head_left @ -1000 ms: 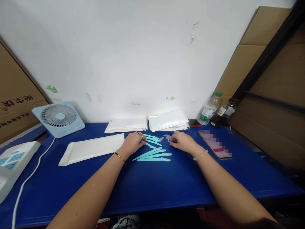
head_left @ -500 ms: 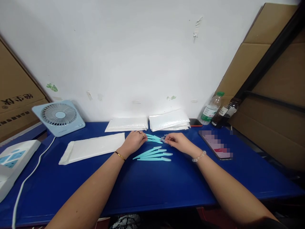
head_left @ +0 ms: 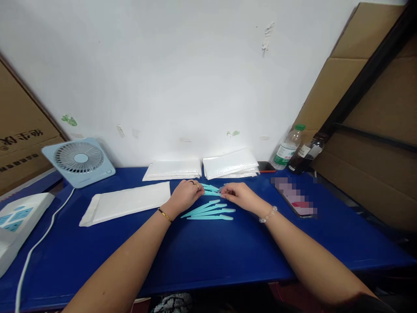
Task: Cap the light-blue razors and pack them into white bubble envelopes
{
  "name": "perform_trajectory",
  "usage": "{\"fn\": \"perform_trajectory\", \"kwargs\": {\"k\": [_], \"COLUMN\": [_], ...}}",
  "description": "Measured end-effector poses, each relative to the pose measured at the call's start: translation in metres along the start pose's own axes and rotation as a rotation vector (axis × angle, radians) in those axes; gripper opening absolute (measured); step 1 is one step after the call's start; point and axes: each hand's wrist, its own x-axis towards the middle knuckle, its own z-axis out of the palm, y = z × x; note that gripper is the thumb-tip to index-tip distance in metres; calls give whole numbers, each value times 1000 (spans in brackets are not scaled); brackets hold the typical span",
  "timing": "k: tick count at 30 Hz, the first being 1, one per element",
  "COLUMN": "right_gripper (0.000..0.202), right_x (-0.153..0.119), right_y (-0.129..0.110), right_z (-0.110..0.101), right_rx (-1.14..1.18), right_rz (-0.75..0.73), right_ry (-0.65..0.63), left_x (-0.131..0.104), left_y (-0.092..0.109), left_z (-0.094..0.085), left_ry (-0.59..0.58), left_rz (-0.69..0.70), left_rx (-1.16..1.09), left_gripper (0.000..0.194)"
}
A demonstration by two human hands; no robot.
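Note:
Several turquoise eyebrow razors (head_left: pixel 211 211) lie fanned out on the blue table, handles to the left and blade ends to the right. Just beyond them is a second group of turquoise eyebrow razors (head_left: pixel 211 188), between my two hands. My left hand (head_left: pixel 189 192) is closed, thumb and fingers pinching a razor by its handle end. Opposite it, my right hand (head_left: pixel 239 194) pinches at a razor's blade end. Small translucent pieces (head_left: pixel 221 188) show beside the right fingertips, partly covered by them; their kind is unclear.
White padded mailers (head_left: pixel 172 168) and more mailers (head_left: pixel 230 164) are stacked against the wall. One long white mailer (head_left: pixel 128 201) lies left. A blue fan (head_left: pixel 80 161), a white device (head_left: pixel 22 226), bottles (head_left: pixel 286 152) and a phone (head_left: pixel 296 198) stand or lie around the sides.
My right hand has moved slightly left, its fingertips now at the razor's blade end. My left hand has shifted slightly right. The fanned razors stay in place.

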Motion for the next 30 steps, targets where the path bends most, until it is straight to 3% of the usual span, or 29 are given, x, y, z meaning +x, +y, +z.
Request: {"fn": "perform_trajectory", "kwargs": {"k": [6, 10, 14, 16, 22, 30], "right_gripper": [18, 19, 22, 18, 8, 14], "right_x": [-1, -2, -3, -4, -1, -1], "right_y": [-9, -1, 26, 40, 47, 27], "right_z": [6, -3, -26, -33, -22, -13], "right_rx": [-12, 21, -119, -189, -319, -220], "right_rz": [-53, -40, 87, 142, 89, 16], "right_ry": [-7, -34, 177, 217, 55, -38], "left_x": [-1, -1, -2, -3, -3, -1], "left_y": [13, 15, 2, -7, -16, -11], "left_z": [-2, -2, 2, 4, 6, 3], "left_ry": [8, -37, 0, 30, -29, -68], "left_rz": [52, 74, 21, -48, -124, -18], "left_rx": [8, -41, -54, -13, 50, 91], "left_gripper": [22, 25, 21, 20, 18, 26]}}
